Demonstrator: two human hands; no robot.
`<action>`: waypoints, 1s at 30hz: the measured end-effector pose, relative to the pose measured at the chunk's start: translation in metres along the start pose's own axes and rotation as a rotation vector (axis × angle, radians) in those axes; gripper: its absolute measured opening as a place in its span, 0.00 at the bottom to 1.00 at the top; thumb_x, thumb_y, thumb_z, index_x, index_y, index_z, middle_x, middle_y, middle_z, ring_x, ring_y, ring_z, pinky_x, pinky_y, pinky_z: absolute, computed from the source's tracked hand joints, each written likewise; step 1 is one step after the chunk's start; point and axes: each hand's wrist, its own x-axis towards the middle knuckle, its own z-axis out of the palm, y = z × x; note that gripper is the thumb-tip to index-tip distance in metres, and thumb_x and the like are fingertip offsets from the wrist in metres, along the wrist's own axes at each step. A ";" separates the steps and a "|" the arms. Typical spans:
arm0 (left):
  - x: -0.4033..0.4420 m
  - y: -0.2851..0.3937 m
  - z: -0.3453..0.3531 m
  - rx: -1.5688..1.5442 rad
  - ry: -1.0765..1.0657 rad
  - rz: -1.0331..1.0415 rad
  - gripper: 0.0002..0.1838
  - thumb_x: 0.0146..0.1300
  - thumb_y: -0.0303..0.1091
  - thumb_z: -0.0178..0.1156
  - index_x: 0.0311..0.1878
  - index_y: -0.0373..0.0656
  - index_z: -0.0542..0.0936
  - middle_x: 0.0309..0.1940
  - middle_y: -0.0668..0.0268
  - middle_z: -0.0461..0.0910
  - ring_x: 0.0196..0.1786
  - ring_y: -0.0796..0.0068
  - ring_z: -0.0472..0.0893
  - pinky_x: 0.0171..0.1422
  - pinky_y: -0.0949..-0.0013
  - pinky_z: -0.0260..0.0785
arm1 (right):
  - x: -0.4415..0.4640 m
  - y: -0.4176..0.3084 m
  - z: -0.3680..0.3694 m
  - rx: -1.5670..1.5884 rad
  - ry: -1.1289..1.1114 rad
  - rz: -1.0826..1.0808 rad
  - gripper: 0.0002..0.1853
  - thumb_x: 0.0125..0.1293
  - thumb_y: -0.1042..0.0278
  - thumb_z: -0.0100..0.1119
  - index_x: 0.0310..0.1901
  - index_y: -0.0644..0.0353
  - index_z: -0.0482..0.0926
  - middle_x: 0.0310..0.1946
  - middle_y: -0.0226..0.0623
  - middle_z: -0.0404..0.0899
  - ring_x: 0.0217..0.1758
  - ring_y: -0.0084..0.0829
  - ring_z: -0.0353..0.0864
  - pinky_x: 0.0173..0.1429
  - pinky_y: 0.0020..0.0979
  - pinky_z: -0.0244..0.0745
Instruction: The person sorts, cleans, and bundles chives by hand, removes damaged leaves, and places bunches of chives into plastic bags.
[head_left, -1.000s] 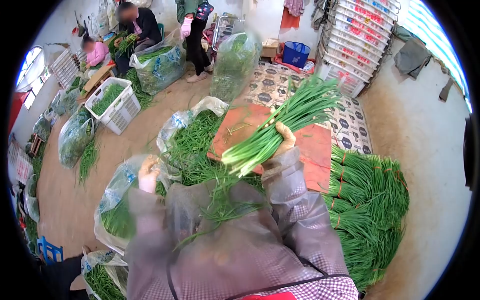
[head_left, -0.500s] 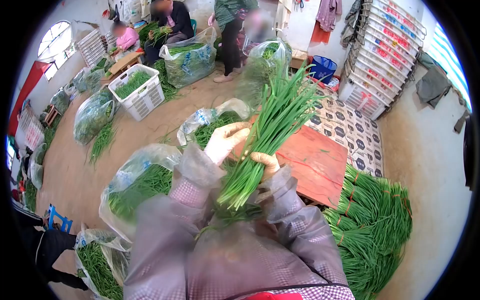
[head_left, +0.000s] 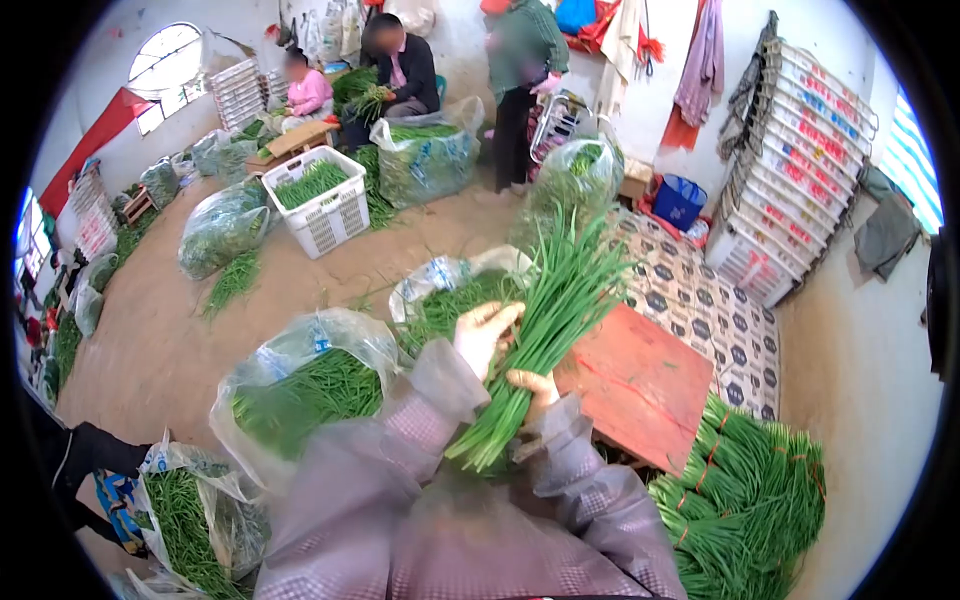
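Green bunch (head_left: 560,310): in your hands, off the left corner of the red board (head_left: 640,385).
Long axis: slanting; pale ends toward you and left, leaf tips away and right.
Right hand (head_left: 535,388): clamped on the bunch.
Left hand (head_left: 485,335): empty-side a second ago, now at your bunch, making it two-handed; grip, cannot tell.

Reaches forward and inward, slanting the left forearm (head_left: 425,405) up toward the right and the right forearm (head_left: 585,445) up toward the left. Holds the left hand (head_left: 483,338) slightly higher, with fingers bent across to the right — pinching or merely touching, impossible to tell. Curls the right hand (head_left: 537,390) in a grip just below, stretching one digit leftward across the front — with remaining fingers hidden.
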 end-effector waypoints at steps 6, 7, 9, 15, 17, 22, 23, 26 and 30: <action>0.004 -0.012 -0.015 0.028 -0.009 0.016 0.12 0.69 0.38 0.54 0.47 0.42 0.80 0.40 0.69 0.82 0.38 0.82 0.79 0.35 0.79 0.66 | -0.005 0.008 -0.002 0.123 -0.035 0.112 0.25 0.47 0.78 0.62 0.51 0.65 0.73 0.35 0.43 0.80 0.32 0.39 0.82 0.36 0.39 0.82; 0.002 -0.012 -0.016 0.018 -0.014 0.011 0.12 0.69 0.38 0.54 0.47 0.41 0.80 0.39 0.69 0.82 0.38 0.81 0.79 0.36 0.78 0.67 | -0.006 0.010 -0.004 0.113 -0.046 0.117 0.25 0.47 0.79 0.62 0.51 0.65 0.73 0.35 0.43 0.80 0.32 0.39 0.82 0.37 0.39 0.82; 0.002 -0.015 -0.018 0.007 -0.020 0.009 0.12 0.70 0.38 0.53 0.47 0.41 0.80 0.38 0.69 0.82 0.37 0.81 0.79 0.36 0.77 0.68 | -0.007 0.012 -0.005 0.103 -0.059 0.121 0.25 0.47 0.79 0.62 0.51 0.65 0.73 0.36 0.43 0.80 0.32 0.39 0.82 0.38 0.39 0.82; 0.002 -0.021 -0.022 0.079 -0.011 0.075 0.14 0.71 0.39 0.52 0.47 0.40 0.79 0.37 0.69 0.81 0.38 0.80 0.79 0.40 0.74 0.72 | -0.013 0.010 0.005 0.109 -0.072 0.133 0.25 0.47 0.79 0.63 0.51 0.64 0.73 0.38 0.40 0.80 0.36 0.37 0.82 0.40 0.38 0.82; 0.001 -0.021 -0.021 0.082 -0.016 0.111 0.10 0.71 0.33 0.53 0.46 0.36 0.79 0.37 0.68 0.80 0.36 0.81 0.77 0.43 0.76 0.72 | -0.016 0.010 0.006 0.071 -0.010 0.153 0.26 0.47 0.80 0.64 0.51 0.63 0.73 0.37 0.39 0.79 0.36 0.37 0.82 0.41 0.38 0.81; 0.008 -0.040 -0.033 0.294 -0.062 0.306 0.11 0.71 0.33 0.51 0.47 0.37 0.79 0.37 0.69 0.81 0.39 0.80 0.77 0.45 0.75 0.71 | -0.019 0.019 -0.001 0.033 0.072 0.198 0.26 0.46 0.81 0.65 0.51 0.62 0.72 0.36 0.38 0.79 0.35 0.38 0.81 0.40 0.38 0.80; 0.006 -0.037 -0.032 0.407 -0.063 0.355 0.11 0.71 0.31 0.50 0.48 0.36 0.78 0.37 0.68 0.81 0.39 0.79 0.77 0.46 0.75 0.70 | -0.019 0.020 -0.003 -0.002 0.073 0.213 0.26 0.46 0.81 0.65 0.50 0.62 0.72 0.36 0.38 0.79 0.34 0.38 0.81 0.40 0.38 0.80; 0.013 -0.044 -0.039 0.478 -0.054 0.380 0.13 0.70 0.36 0.53 0.48 0.36 0.78 0.35 0.66 0.81 0.38 0.79 0.76 0.46 0.76 0.70 | -0.016 0.028 -0.022 -0.052 0.006 0.243 0.28 0.46 0.81 0.65 0.53 0.62 0.71 0.38 0.37 0.78 0.36 0.37 0.80 0.41 0.37 0.79; 0.029 0.027 -0.055 0.897 -0.345 0.235 0.19 0.66 0.45 0.59 0.50 0.40 0.79 0.36 0.66 0.82 0.40 0.78 0.77 0.49 0.72 0.71 | -0.025 0.009 -0.010 0.131 -0.098 0.296 0.32 0.48 0.78 0.65 0.58 0.61 0.69 0.41 0.34 0.77 0.39 0.34 0.79 0.42 0.36 0.78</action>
